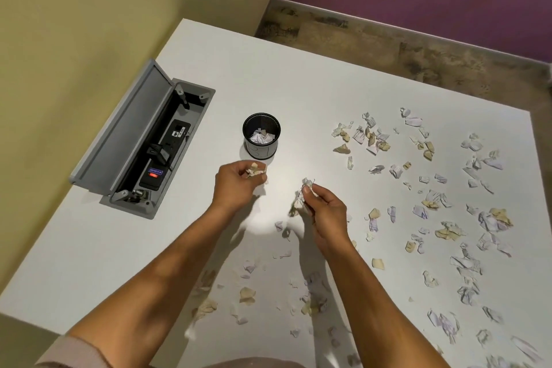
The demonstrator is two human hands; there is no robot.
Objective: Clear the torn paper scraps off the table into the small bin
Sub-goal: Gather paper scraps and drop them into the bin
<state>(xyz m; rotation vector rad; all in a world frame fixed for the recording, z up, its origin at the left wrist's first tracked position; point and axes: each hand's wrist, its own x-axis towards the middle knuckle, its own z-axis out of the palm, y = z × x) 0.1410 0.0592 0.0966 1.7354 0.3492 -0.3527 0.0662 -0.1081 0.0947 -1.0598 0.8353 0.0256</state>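
A small black mesh bin (pixel 261 136) stands upright on the white table (pixel 119 248) and holds a few white scraps. My left hand (pixel 237 185) hovers just in front of the bin, closed on a wad of beige and white paper scraps (pixel 255 170). My right hand (pixel 324 212) is to the right and a little nearer, closed on a bunch of white scraps (pixel 301 199) that hang below its fingers. Several torn scraps (pixel 430 203), white lined and beige, lie scattered over the right half of the table and along its near edge.
An open grey cable box (pixel 140 143) with sockets and plugs is sunk into the table at the left, its lid tilted up. The table's far edge and right edge drop to a mottled floor (pixel 388 48). A yellow wall runs along the left side.
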